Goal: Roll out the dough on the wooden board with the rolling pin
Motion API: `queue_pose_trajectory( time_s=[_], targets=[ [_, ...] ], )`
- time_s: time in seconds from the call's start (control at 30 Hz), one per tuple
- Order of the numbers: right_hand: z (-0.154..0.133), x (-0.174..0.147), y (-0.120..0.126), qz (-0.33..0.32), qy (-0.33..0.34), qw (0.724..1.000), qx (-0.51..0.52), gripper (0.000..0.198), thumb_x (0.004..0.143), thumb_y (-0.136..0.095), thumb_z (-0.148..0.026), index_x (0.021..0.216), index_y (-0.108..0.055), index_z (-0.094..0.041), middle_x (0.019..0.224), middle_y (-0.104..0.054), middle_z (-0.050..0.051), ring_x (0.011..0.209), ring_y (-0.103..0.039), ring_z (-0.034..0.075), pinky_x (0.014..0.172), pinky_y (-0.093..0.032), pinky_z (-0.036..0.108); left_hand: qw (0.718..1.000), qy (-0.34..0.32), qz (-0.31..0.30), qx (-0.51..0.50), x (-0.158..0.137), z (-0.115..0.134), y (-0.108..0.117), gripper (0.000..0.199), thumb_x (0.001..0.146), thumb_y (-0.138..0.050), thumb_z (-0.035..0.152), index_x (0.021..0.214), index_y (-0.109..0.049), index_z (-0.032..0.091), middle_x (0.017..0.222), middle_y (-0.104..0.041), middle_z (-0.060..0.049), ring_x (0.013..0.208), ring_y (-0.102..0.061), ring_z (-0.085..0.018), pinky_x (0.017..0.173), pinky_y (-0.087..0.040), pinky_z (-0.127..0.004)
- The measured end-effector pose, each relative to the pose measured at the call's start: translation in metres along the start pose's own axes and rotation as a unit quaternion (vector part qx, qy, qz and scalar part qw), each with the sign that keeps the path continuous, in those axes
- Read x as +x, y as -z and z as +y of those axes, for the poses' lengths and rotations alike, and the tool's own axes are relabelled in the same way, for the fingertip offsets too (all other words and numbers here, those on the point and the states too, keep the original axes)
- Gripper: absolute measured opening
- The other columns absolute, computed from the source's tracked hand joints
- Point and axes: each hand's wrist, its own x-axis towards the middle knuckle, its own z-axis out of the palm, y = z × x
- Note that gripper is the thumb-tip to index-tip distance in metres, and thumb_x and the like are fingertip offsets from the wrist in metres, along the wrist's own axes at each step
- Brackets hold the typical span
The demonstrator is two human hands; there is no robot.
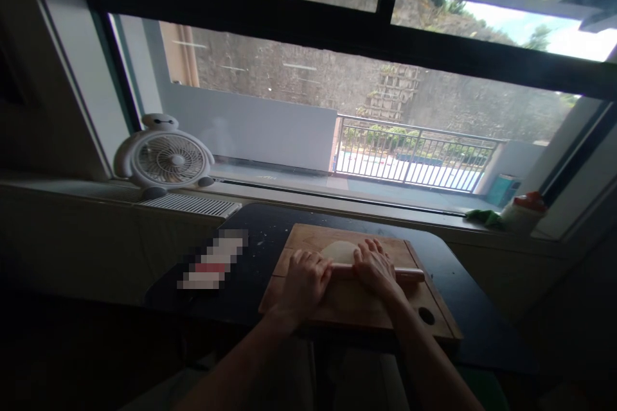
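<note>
A wooden rolling pin [409, 275] lies crosswise on a wooden cutting board [357, 314]. My left hand [307, 279] is closed over the pin's left end, its fingers curled. Farther right, my right hand [376, 266] grips the pin from above, with its fingers reaching over the far side. A pale, flat round of dough [340, 249] shows just beyond the pin, between the two hands. Part of the dough's near side is hidden by the pin and hands.
The board rests on a dark table [448, 270]. A blurred-out item [214, 260] lies to the left. On the sill stand a white figure-shaped fan [171, 160], a green cloth [484, 218] and a white bottle with an orange-red top [525, 213]. A large window rises behind.
</note>
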Motion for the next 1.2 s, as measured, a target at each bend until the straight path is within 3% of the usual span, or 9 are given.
queue_pose_trajectory(
  time_s=[0.13, 0.23, 0.33, 0.47, 0.6, 0.7, 0.9, 1.0, 1.2],
  targets=[
    [0.008, -0.076, -0.005, 0.08, 0.035, 0.995, -0.055, 0.05, 0.095, -0.017, -0.037, 0.132, -0.045, -0.017, 0.143, -0.037, 0.005, 0.137, -0.014, 0.02, 0.11, -0.01, 0.039, 0.999, -0.022, -0.005, -0.033, -0.034, 0.011, 0.013, 0.028, 0.093, -0.037, 0.03, 0.112, -0.057, 0.025, 0.097, -0.061, -0.002, 0.094, -0.051, -0.019, 0.099, -0.027, -0.045],
    [0.013, -0.104, -0.008, 0.091, 0.053, 0.991, -0.08, 0.054, 0.094, -0.02, -0.039, 0.139, -0.034, -0.011, 0.146, -0.031, 0.008, 0.138, -0.012, 0.02, 0.111, -0.007, 0.039, 0.999, -0.028, -0.004, -0.035, -0.043, 0.013, 0.015, 0.028, 0.093, -0.037, 0.029, 0.113, -0.057, 0.025, 0.097, -0.061, -0.002, 0.095, -0.051, -0.02, 0.099, -0.026, -0.046],
    [0.011, -0.087, -0.007, 0.076, 0.047, 0.994, -0.07, 0.055, 0.094, -0.02, -0.041, 0.137, -0.038, -0.012, 0.144, -0.032, 0.01, 0.137, -0.014, 0.023, 0.11, -0.01, 0.041, 1.0, -0.018, 0.006, -0.016, -0.033, 0.011, 0.009, 0.027, 0.094, -0.034, 0.028, 0.104, -0.059, 0.024, 0.091, -0.061, -0.003, 0.092, -0.052, -0.019, 0.098, -0.028, -0.045],
    [0.001, -0.017, 0.0, 0.017, -0.003, 1.0, -0.015, 0.049, 0.094, -0.019, -0.042, 0.128, -0.048, -0.023, 0.144, -0.034, 0.008, 0.135, -0.019, 0.026, 0.105, -0.019, 0.046, 0.999, 0.011, 0.023, 0.024, -0.004, 0.004, -0.006, 0.032, 0.094, -0.032, 0.029, 0.087, -0.061, 0.02, 0.084, -0.061, -0.005, 0.085, -0.052, -0.019, 0.093, -0.031, -0.044],
    [-0.005, 0.035, 0.007, -0.025, -0.017, 0.999, 0.013, 0.046, 0.094, -0.023, -0.041, 0.12, -0.054, -0.018, 0.137, -0.042, 0.012, 0.129, -0.031, 0.025, 0.1, -0.026, 0.04, 0.998, 0.024, 0.025, 0.053, 0.017, -0.002, -0.014, 0.033, 0.094, -0.032, 0.03, 0.083, -0.061, 0.018, 0.085, -0.061, -0.007, 0.087, -0.052, -0.021, 0.092, -0.031, -0.045],
    [-0.004, 0.026, 0.006, -0.016, -0.01, 1.0, 0.013, 0.046, 0.094, -0.023, -0.041, 0.117, -0.055, -0.019, 0.136, -0.043, 0.01, 0.13, -0.028, 0.024, 0.102, -0.024, 0.038, 0.998, 0.017, 0.018, 0.052, 0.013, 0.0, -0.012, 0.032, 0.094, -0.032, 0.031, 0.088, -0.061, 0.019, 0.088, -0.061, -0.007, 0.089, -0.052, -0.022, 0.095, -0.029, -0.046],
    [0.007, -0.079, -0.012, 0.109, 0.047, 0.992, -0.052, 0.05, 0.095, -0.018, -0.038, 0.135, -0.04, -0.016, 0.144, -0.035, 0.007, 0.137, -0.015, 0.02, 0.11, -0.008, 0.039, 1.0, -0.021, 0.003, 0.016, -0.025, 0.021, 0.005, 0.031, 0.094, -0.03, 0.029, 0.103, -0.059, 0.021, 0.092, -0.061, -0.005, 0.092, -0.052, -0.02, 0.102, -0.022, -0.048],
    [0.015, -0.106, -0.014, 0.133, 0.081, 0.985, -0.07, 0.053, 0.094, -0.024, -0.039, 0.139, -0.032, -0.012, 0.147, -0.028, 0.009, 0.138, -0.012, 0.021, 0.111, -0.007, 0.04, 0.999, -0.031, -0.007, 0.019, -0.033, 0.028, 0.009, 0.034, 0.094, -0.03, 0.031, 0.093, -0.061, 0.019, 0.086, -0.062, -0.006, 0.087, -0.053, -0.021, 0.098, -0.028, -0.046],
    [0.02, -0.028, 0.008, 0.016, 0.058, 0.998, -0.008, 0.046, 0.095, -0.019, -0.035, 0.106, -0.061, -0.021, 0.123, -0.055, 0.006, 0.124, -0.038, 0.02, 0.1, -0.028, 0.033, 0.997, -0.001, -0.049, 0.056, 0.004, -0.02, 0.008, 0.05, 0.095, -0.024, 0.038, 0.071, -0.063, 0.018, 0.066, -0.062, -0.007, 0.067, -0.055, -0.02, 0.076, -0.038, -0.038]
  ],
)
